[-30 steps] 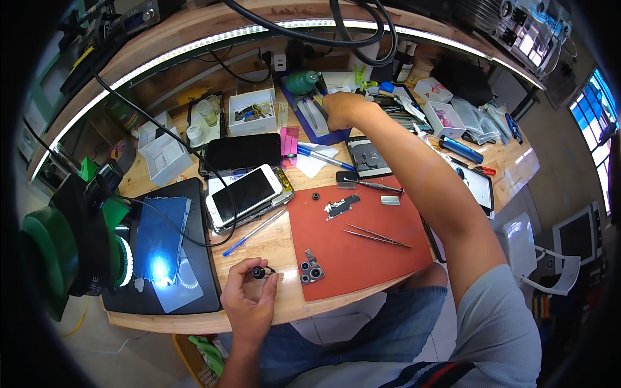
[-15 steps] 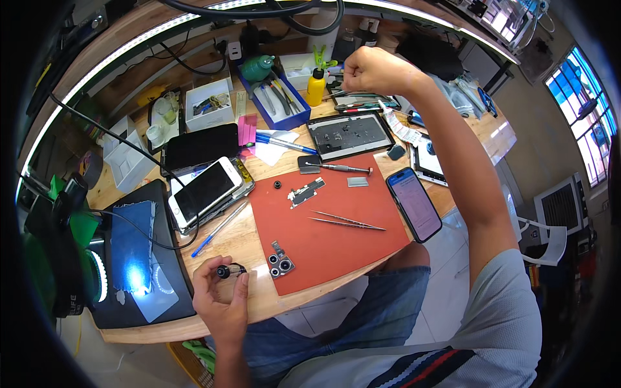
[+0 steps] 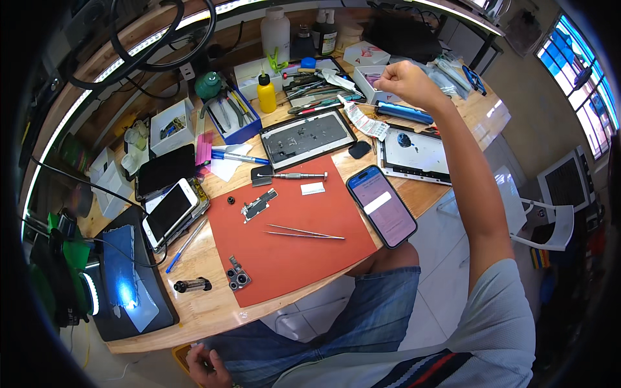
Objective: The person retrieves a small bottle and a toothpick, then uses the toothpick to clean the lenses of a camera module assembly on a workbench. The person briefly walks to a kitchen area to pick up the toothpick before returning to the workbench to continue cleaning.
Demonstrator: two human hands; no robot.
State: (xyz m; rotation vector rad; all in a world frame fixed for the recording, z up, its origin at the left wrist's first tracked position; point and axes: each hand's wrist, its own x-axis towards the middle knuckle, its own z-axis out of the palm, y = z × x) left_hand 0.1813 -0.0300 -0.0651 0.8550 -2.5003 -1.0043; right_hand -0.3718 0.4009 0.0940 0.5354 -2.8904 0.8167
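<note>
My right hand (image 3: 411, 85) is closed in a fist or pinch at the back of the bench, over a small white box (image 3: 370, 81); its fingers hide anything in them. My left hand (image 3: 208, 366) hangs below the bench's front edge by my lap, fingers loosely curled and apart, with nothing visible in it. Nearest to it on the wood lies a small black cylinder with a clear body (image 3: 193, 284). An orange-red mat (image 3: 304, 258) carries tweezers (image 3: 306, 232), a phone logic board (image 3: 260, 205), a triple camera module (image 3: 238, 274) and a small silver plate (image 3: 312, 188).
A precision screwdriver (image 3: 297, 176) lies at the mat's far edge. A lit phone (image 3: 383, 205) rests at its right, a white phone (image 3: 171, 213) at its left. Behind stand a yellow bottle (image 3: 266, 94) and a blue tool box (image 3: 240, 134). A lit ring lamp (image 3: 90, 294) is at left.
My left hand has let go of the small black cylinder, leaving it on the bench, and dropped toward my lap. My right hand has shifted right along the back. The view has turned rightward.
</note>
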